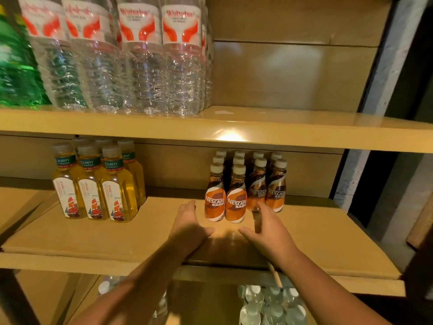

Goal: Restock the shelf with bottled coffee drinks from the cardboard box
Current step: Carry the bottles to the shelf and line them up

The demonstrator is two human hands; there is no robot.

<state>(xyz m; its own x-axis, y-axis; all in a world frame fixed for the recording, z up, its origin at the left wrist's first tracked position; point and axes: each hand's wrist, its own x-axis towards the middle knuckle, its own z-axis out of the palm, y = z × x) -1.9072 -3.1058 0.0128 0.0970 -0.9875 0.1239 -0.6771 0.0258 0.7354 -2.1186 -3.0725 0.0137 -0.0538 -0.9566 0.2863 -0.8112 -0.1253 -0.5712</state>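
Now: open hands hovering before the coffee row

The coffee bottles (246, 191), small waisted plastic with white caps and glossy orange-brown sleeves, are standing upright in rows on the right of the smooth tan middle shelf (93, 240), caps pointing up and labels facing out. The left hand (187, 221) and right hand (267, 228) are hovering just before them, fingers loosely spread, holding nothing. Squarish yellow tea bottles (98, 191) are standing to the left. Ribbed clear water bottles (140, 66) are lining the board above.

Orange-and-brown swirled labels and white caps on the coffee bottles (235, 202) just beyond the left hand (187, 222) and right hand (269, 233). Golden-yellow drink bottles (118, 198) left of them, white labels bearing red sailing ships. Red-and-white labels on clear water bottles (145, 73) above.
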